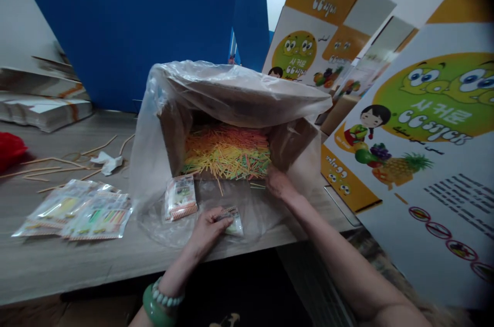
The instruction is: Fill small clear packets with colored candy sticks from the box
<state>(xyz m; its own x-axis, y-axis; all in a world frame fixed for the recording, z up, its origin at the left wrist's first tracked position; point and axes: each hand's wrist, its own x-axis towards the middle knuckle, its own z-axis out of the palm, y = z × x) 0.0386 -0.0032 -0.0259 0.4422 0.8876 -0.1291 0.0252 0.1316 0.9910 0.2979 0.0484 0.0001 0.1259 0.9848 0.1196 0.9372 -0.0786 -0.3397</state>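
My left hand is closed on a small clear plastic packet, thumb on top, at the front of the box's plastic liner. My right hand is at the front right corner of the open cardboard box, its fingers curled. A couple of thin green sticks lie right beside those fingertips; whether they are held I cannot tell. Inside the box is a heap of thin coloured sticks, orange, yellow and green. A stack of printed packets lies on the liner, left of my left hand.
Filled packets are spread on the table at left. Behind them lie loose brown strips and a crumpled white scrap. Clear plastic liner drapes over the box's sides. Large printed cartons stand close on the right.
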